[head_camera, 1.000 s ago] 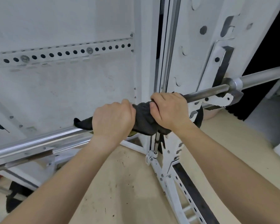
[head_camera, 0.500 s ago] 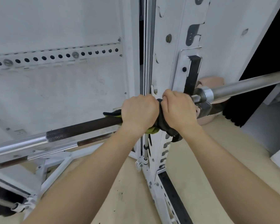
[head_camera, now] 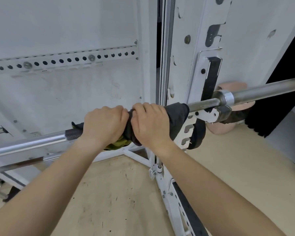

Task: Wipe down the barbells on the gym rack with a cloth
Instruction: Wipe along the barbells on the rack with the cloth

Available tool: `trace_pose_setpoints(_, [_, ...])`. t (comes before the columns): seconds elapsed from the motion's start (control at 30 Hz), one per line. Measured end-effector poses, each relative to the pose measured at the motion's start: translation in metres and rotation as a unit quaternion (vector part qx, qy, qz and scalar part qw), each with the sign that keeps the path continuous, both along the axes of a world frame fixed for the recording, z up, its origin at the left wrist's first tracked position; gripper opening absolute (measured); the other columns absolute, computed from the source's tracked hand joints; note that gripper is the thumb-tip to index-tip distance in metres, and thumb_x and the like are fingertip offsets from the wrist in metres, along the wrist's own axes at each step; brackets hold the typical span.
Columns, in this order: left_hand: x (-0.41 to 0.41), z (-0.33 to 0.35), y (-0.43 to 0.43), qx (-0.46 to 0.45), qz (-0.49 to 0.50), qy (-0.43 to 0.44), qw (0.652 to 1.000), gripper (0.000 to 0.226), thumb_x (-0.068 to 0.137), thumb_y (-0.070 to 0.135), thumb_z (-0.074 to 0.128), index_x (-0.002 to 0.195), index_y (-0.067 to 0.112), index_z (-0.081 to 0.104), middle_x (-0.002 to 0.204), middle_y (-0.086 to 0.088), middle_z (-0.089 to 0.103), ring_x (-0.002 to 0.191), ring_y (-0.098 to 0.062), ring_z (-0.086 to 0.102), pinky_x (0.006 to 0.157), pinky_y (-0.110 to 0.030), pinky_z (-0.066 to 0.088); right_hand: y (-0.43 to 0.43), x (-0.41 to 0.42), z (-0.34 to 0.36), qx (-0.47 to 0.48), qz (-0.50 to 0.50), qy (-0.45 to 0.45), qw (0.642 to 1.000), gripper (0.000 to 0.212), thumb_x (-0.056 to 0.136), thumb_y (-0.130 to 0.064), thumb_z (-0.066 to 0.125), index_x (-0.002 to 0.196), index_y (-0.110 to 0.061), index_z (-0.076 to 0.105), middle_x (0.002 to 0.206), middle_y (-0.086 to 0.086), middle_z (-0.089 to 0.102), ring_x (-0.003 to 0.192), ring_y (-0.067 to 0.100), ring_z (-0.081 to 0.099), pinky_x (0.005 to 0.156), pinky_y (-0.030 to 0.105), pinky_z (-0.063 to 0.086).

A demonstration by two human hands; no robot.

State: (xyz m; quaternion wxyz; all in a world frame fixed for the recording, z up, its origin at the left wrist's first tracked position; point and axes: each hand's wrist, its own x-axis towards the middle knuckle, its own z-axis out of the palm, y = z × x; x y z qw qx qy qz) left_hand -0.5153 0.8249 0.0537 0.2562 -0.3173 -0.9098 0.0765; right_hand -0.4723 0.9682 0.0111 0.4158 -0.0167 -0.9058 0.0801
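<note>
A steel barbell (head_camera: 32, 143) runs from lower left to upper right and rests in the hook of the white rack upright (head_camera: 209, 114). A dark cloth (head_camera: 176, 114) with a yellow-green underside is wrapped around the bar near the hook. My left hand (head_camera: 106, 126) and my right hand (head_camera: 152, 123) sit side by side, both closed around the cloth-covered bar. The cloth sticks out to the right of my right hand and a little to the left of my left hand. The bar's collar (head_camera: 226, 97) and sleeve extend past the upright to the right.
A second, lower bar (head_camera: 17, 166) lies under the barbell at the left. The white rack's base and perforated foot (head_camera: 179, 206) run down the floor between my arms. A white perforated rail (head_camera: 66, 59) crosses the wall behind. A pinkish object (head_camera: 232, 86) sits behind the collar.
Both hands slid the cloth right along the bar toward the hook, then back a little to the left. More cloth now shows past my right hand, and the view has shifted.
</note>
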Motion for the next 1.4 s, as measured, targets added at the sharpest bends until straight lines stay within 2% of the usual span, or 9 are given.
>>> trace_pose_setpoints(0.2, [0.008,0.003,0.057,0.0,-0.035,-0.015,0.999,0.022,0.1,0.026,0.036,0.08,0.017,0.042,0.067,-0.001,0.043,0.056,-0.026,0.043,0.047,-0.031,0.027,0.067,0.025,-0.011,-0.004,-0.031,-0.008,0.999,0.032,0.102,-0.035,0.041,0.114,-0.014,0.062,0.105,0.005,0.064,0.1,0.025,0.058,0.1,0.041,0.041])
trace_pose_setpoints(0.33, [0.009,0.009,0.108,0.049,-0.073,-0.106,0.991,0.024,0.102,0.026,0.034,0.084,0.016,0.046,0.074,-0.004,0.052,0.064,-0.026,0.048,0.056,-0.037,0.038,0.062,0.041,-0.033,-0.127,-0.124,0.015,0.984,0.04,0.104,-0.034,0.039,0.14,-0.019,0.05,0.149,0.011,0.043,0.142,0.029,0.035,0.117,0.045,0.03])
trace_pose_setpoints(0.4, [0.002,0.015,0.131,0.076,-0.084,-0.207,0.972,0.029,0.104,0.027,0.029,0.087,0.015,0.049,0.084,-0.006,0.056,0.073,-0.027,0.053,0.064,-0.039,0.043,0.043,0.048,-0.036,-0.257,-0.133,0.052,0.956,0.045,0.102,-0.027,0.046,0.147,-0.021,0.043,0.156,0.01,0.032,0.146,0.024,0.027,0.118,0.031,0.026])
trace_pose_setpoints(0.5, [-0.002,0.023,0.163,0.078,-0.122,-0.306,0.941,0.035,0.107,0.025,0.023,0.101,0.009,0.055,0.102,-0.011,0.06,0.09,-0.028,0.056,0.079,-0.042,0.047,0.019,0.057,-0.031,-0.568,-0.014,0.102,0.816,0.059,0.101,-0.018,0.048,0.155,-0.03,0.025,0.157,-0.003,0.026,0.136,-0.006,0.032,0.111,0.008,0.024])
trace_pose_setpoints(0.63, [-0.002,0.024,0.202,0.153,-0.132,-0.379,0.903,0.038,0.106,0.038,0.03,0.1,0.01,0.056,0.097,-0.009,0.065,0.087,-0.025,0.06,0.072,-0.035,0.041,0.028,0.064,-0.019,-0.764,0.087,0.147,0.622,0.066,0.104,-0.014,0.044,0.158,-0.029,0.01,0.154,-0.011,0.034,0.137,0.003,0.038,0.118,0.031,0.03])
trace_pose_setpoints(0.83, [0.0,0.015,0.181,0.113,-0.167,-0.304,0.931,0.039,0.104,0.045,0.031,0.122,0.015,0.049,0.098,-0.006,0.064,0.085,-0.025,0.06,0.073,-0.039,0.049,0.062,0.039,-0.004,-0.846,0.073,0.159,0.504,0.057,0.1,-0.04,0.048,0.15,-0.016,0.039,0.144,0.008,0.052,0.128,0.02,0.052,0.113,0.042,0.039])
trace_pose_setpoints(1.0, [-0.003,0.02,0.117,0.017,-0.151,-0.25,0.956,0.038,0.104,0.048,0.028,0.118,0.016,0.043,0.08,-0.001,0.055,0.066,-0.019,0.052,0.062,-0.038,0.042,0.013,0.028,0.017,-0.811,-0.028,0.116,0.573,0.045,0.105,-0.035,0.039,0.143,-0.012,0.039,0.129,0.0,0.053,0.109,0.017,0.05,0.092,0.033,0.04])
trace_pose_setpoints(1.23, [-0.004,0.027,-0.024,-0.017,-0.022,-0.215,0.976,0.037,0.101,0.054,0.024,0.105,0.019,0.038,0.068,0.003,0.047,0.064,-0.026,0.05,0.062,-0.038,0.04,-0.11,0.017,0.007,-0.859,0.095,-0.023,0.502,0.016,0.104,-0.041,0.039,0.108,-0.026,0.044,0.113,-0.004,0.056,0.11,0.017,0.054,0.102,0.035,0.042])
trace_pose_setpoints(1.4, [0.002,0.017,-0.005,-0.039,-0.039,-0.122,0.991,0.037,0.102,0.051,0.022,0.097,0.017,0.033,0.071,-0.001,0.055,0.062,-0.028,0.053,0.056,-0.037,0.041,-0.088,0.011,0.002,-0.867,0.099,0.016,0.489,0.024,0.104,-0.04,0.042,0.108,-0.019,0.053,0.124,0.007,0.063,0.116,0.023,0.06,0.106,0.048,0.046])
